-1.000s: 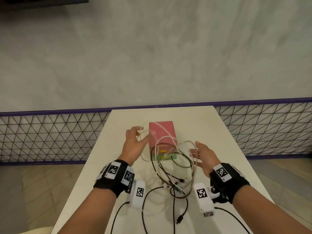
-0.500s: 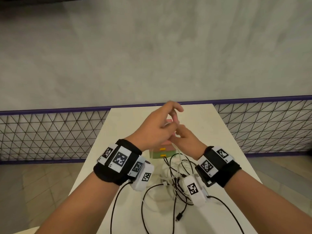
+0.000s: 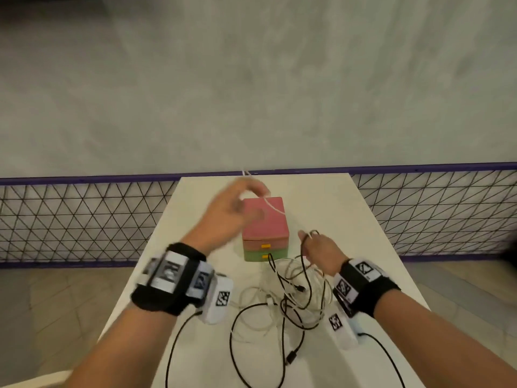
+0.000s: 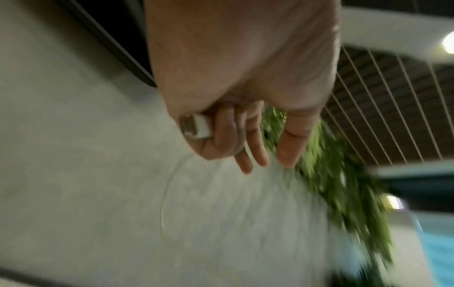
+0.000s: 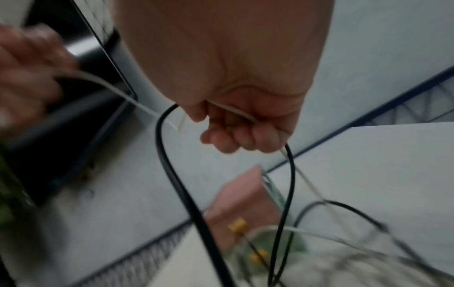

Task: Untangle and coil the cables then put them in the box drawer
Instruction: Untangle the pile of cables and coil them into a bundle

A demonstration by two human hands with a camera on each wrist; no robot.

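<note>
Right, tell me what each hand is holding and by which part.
Left hand grips the white cable's plug end. Right hand grips a black cable loop and a stretch of the white cable.

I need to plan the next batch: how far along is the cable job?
Nothing is stowed: both drawers of the box look shut. In hand: the left hand pinches the white cable's plug, while the right hand holds cable loops. The tangle on the table remains.

Head overhead; wrists close, palmward.
</note>
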